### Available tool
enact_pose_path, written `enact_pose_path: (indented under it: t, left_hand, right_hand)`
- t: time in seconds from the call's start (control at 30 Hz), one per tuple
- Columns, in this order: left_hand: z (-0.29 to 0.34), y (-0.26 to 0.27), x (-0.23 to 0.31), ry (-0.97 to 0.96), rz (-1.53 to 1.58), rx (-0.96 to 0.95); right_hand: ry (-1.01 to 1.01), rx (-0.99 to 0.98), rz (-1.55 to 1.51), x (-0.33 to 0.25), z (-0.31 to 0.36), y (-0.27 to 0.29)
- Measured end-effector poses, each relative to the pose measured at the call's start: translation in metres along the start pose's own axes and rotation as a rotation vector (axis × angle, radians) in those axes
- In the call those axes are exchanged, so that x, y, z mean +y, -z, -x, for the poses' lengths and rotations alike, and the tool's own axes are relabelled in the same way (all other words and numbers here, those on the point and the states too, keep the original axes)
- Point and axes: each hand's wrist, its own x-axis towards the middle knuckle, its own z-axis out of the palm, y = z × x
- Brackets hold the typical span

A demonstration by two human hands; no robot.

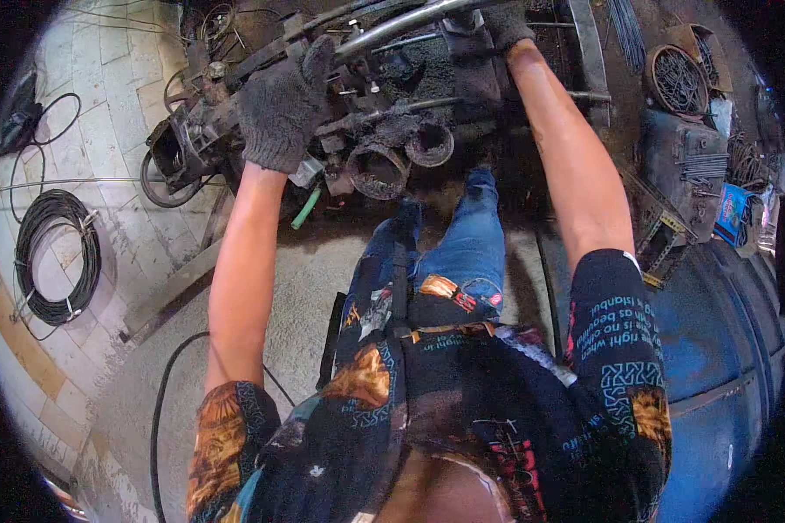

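A greasy, dark metal machine [475, 83] with rods and clamps spans the top of the head view. My left hand [279, 118], in a dark knit glove, is closed over its left part, the thumb pointing up; what the fingers hold is hidden. Right of that glove, a shiny round metal bar [401, 28] slants up across the machine. At the top edge my right hand [508, 24], also gloved, reaches onto the machine's far side, its fingers out of sight. Two grimy round cups [379, 171] face me at the front. A short green tube [307, 207] hangs below my left wrist.
A black cable coil [58, 257] lies on the tiled floor at left. At right are a round basket of metal pieces [679, 80], a metal box [685, 144] with rods on top, a blue packet [734, 212] and a large blue metal surface [715, 322]. Thin rods [625, 35] lie far right.
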Motion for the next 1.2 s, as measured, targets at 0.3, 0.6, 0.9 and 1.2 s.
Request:
enact_pose_path:
  t: [0.3,0.6,0.9,1.2]
  left_hand:
    - [-0.004,0.008,-0.003,-0.011,-0.050,-0.084]
    - [0.013,0.015,-0.015,-0.098,0.089,-0.008]
    - [0.044,0.031,-0.039,-0.241,0.244,0.119]
    - [0.047,0.030,-0.042,-0.178,0.172,0.096]
  right_hand:
    - [0.159,0.155,0.163,-0.123,0.045,0.038]
    - [-0.469,0.099,0.319,-0.072,0.243,0.132]
    - [-0.107,0.123,0.717,-0.052,0.170,0.101]
    - [-0.294,-0.051,0.680,-0.019,0.167,0.103]
